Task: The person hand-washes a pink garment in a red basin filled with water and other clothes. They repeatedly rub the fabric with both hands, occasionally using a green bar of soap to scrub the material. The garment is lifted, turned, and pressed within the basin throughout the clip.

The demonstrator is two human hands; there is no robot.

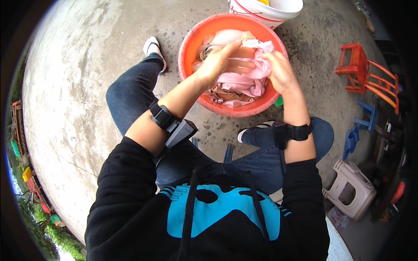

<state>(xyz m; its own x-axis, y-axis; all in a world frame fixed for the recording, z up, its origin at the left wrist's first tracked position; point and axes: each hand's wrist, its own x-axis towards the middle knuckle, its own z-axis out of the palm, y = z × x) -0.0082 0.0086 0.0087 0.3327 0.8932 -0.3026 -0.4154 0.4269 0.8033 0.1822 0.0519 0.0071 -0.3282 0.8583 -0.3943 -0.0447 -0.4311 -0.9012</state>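
A round orange plastic basin [184, 53] stands on the floor before me, with wet clothes in it. Uppermost is a pink cloth [240, 81], part of it lifted in a bunch. My right hand [281, 71] grips that bunch between thumb and fingers at the basin's right side. Over the middle of the basin, my left hand [225, 60] has its fingers stretched out and apart against the pink cloth; it is slightly blurred. Behind it lies a pale cream garment [227, 37]. Brownish fabric [219, 94] shows at the near side, beneath the pink.
A white bucket [271, 14] with something yellow inside touches or nearly touches the basin's far side. To the right are a red chair [356, 67], a blue slipper [351, 142] and a beige plastic stool [351, 191]. The concrete floor [81, 81] has dark wet spots.
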